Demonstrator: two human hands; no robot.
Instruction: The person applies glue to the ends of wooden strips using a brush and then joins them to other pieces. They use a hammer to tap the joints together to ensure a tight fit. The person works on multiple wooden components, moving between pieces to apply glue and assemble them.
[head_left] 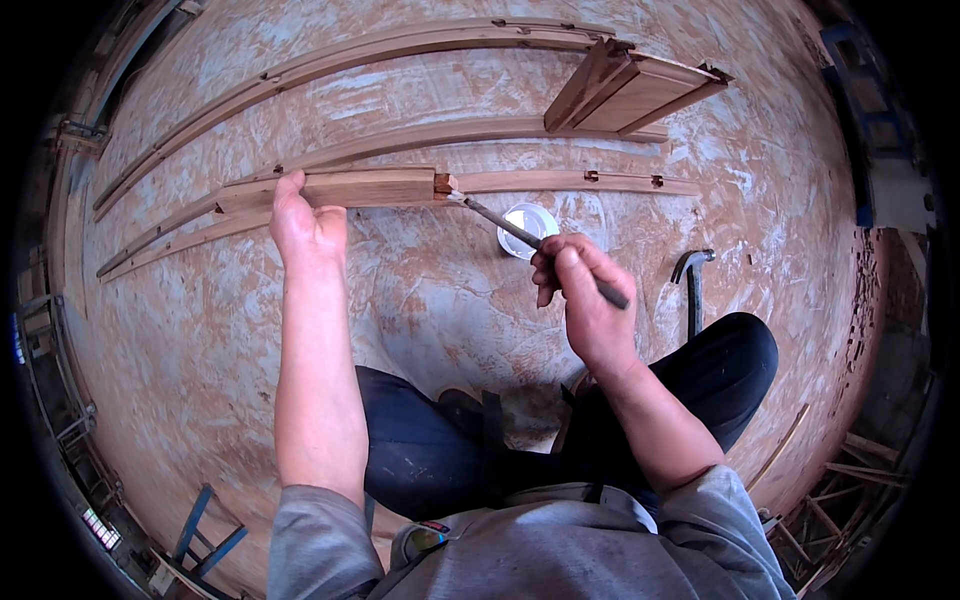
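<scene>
Wooden rail (385, 188) lay clasped in the left grip (307, 222); the right grip (588, 288) pinched a stick (503, 224) at the rail's end — even dabs seemed best.

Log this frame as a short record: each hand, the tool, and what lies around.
Left hand: holding a wooden bar
Right hand: gripping a dark stick
Stick tip: whitish, at the bar's notched end
White tub: partly behind the stick
Hammer: right of the tub, by the right leg
Wooden panel: far right, beyond the tub
</scene>
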